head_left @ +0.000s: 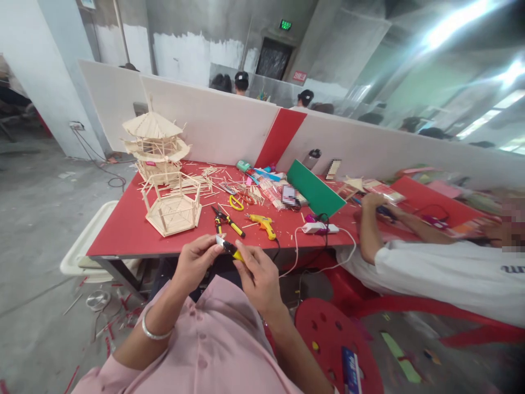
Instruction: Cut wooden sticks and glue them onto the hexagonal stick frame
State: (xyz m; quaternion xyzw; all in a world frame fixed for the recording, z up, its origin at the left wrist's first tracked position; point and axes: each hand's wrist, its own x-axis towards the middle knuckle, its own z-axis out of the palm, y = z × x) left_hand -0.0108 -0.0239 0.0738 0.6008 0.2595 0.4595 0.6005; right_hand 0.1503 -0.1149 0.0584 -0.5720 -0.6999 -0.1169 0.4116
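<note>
My left hand (pixel 196 258) and my right hand (pixel 257 273) meet in front of my chest, just short of the red table (pixel 123 230). Both are closed on a small yellow-and-black cutter (pixel 229 249), the left pinching its pale tip, the right gripping its yellow handle. A silver bangle (pixel 153 331) sits on my left wrist. On the table ahead lie yellow-handled pliers (pixel 227 220) and a yellow glue gun (pixel 263 223). A hexagonal stick base (pixel 172 210) and a stick pagoda (pixel 156 145) stand at the left.
Loose sticks, yellow scissors (pixel 236 202), a green board (pixel 315 189) and a white power strip (pixel 320 227) litter the table. A person in white (pixel 430 273) leans on it at my right. Red stools (pixel 336 339) stand below. A white partition (pixel 229 126) backs the table.
</note>
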